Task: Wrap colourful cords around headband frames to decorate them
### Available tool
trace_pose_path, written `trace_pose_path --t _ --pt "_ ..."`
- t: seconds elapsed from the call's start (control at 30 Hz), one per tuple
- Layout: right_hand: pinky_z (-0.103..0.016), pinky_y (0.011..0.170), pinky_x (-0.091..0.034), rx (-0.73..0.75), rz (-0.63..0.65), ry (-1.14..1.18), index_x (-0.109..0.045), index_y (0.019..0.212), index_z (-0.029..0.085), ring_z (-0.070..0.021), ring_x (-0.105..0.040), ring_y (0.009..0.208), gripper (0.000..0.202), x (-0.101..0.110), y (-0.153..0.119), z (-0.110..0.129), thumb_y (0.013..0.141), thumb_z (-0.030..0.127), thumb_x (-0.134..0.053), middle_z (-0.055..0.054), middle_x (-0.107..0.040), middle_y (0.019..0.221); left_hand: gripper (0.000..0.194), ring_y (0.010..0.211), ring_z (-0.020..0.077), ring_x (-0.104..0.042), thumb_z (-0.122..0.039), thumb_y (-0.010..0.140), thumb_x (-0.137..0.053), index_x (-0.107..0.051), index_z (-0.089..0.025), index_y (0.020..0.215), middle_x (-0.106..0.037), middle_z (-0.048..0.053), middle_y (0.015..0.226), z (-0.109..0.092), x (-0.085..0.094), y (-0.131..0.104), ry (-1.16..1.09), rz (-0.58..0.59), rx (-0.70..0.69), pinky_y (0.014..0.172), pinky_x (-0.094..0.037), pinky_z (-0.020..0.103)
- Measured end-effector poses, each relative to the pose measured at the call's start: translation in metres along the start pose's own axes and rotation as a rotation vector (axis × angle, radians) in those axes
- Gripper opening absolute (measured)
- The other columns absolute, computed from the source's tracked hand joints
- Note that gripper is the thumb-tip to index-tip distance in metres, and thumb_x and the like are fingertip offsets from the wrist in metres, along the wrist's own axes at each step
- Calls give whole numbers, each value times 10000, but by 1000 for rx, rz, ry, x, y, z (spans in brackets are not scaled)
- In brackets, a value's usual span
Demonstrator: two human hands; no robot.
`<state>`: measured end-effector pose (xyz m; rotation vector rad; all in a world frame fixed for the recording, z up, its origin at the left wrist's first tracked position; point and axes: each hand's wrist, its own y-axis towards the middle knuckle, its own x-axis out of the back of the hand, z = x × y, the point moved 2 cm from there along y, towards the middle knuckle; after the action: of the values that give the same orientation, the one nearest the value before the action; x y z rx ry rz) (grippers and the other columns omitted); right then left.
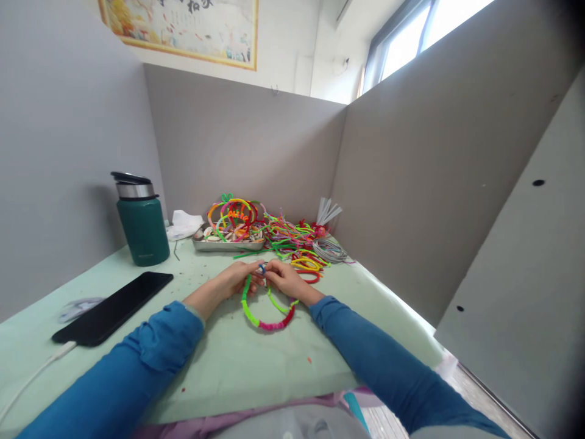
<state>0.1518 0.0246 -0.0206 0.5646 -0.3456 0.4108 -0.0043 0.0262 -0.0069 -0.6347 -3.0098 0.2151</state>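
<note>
Above the middle of the table, my left hand (pixel 238 278) is closed on the top of a hoop (pixel 271 326) wrapped in green, yellow-green, pink and red pipe cleaner. My right hand (pixel 287 279) is closed in a pinch at the hoop's other end, fingertips almost meeting those of the left. A short blue pipe cleaner (pixel 262 268) shows between the fingertips; which hand grips it I cannot tell. The lower part of the hoop hangs toward me, and the fingers hide its top.
Behind my hands lie a metal tray (pixel 228 246) with finished hoops, heaped pipe cleaners (pixel 292 238) and coiled wire (pixel 329 250). A green bottle (pixel 144 225), white tissue (pixel 185 224) and black phone (pixel 114 308) with a cable are at left. Grey partitions (pixel 247 134) surround the table.
</note>
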Motion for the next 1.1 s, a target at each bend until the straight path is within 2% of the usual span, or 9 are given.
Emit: trace_pose_path --t 0.07,0.23,0.47,0.83,1.0,1.1 --pt "-204 481 -300 16 -3 -26 -536 798 195 -91 -409 496 95 -1 0 0 807 283 -500 22 -507 611 403 458 99 -520 -487 617 -651 -599 -106 740 -617 55 630 0 -1 -1 35 -16 -10 461 -411 230" --pt "-202 505 -303 14 -9 -39 -552 811 195 -97 -423 527 89 -1 0 -1 809 253 -484 19 -517 624 361 423 97 -499 -395 551 -736 -596 -100 705 -569 16 532 -3 -4 -8 60 -13 14 438 -395 233" --pt "-204 514 -312 0 -15 -39 -547 831 193 -97 -434 530 102 0 1 1 814 277 -492 14 -540 641 286 429 90 -509 -335 571 -705 -600 -94 685 -611 39 597 1 -2 -2 146 -13 -77 449 -410 230" --pt "-203 520 -337 -5 -42 -46 -533 802 182 -89 -437 513 78 2 5 -5 807 249 -493 24 -527 601 152 441 118 -545 -298 667 -532 -557 -150 693 -612 0 580 5 1 11 539 -97 -249 451 -414 224" --pt "-198 502 -336 -25 -24 -24 -526 792 168 -89 -442 519 86 1 8 -9 798 248 -496 25 -518 593 185 464 121 -548 -285 723 -459 -586 -164 661 -574 -18 475 -4 2 4 868 -130 -337 505 -388 206" --pt "-200 502 -336 -35 -14 -22 -522 786 163 -90 -446 526 90 0 8 -10 796 248 -495 24 -518 593 207 494 117 -539 -274 746 -443 -614 -173 688 -579 -16 484 -9 0 -1 1037 -155 -392 531 -364 201"
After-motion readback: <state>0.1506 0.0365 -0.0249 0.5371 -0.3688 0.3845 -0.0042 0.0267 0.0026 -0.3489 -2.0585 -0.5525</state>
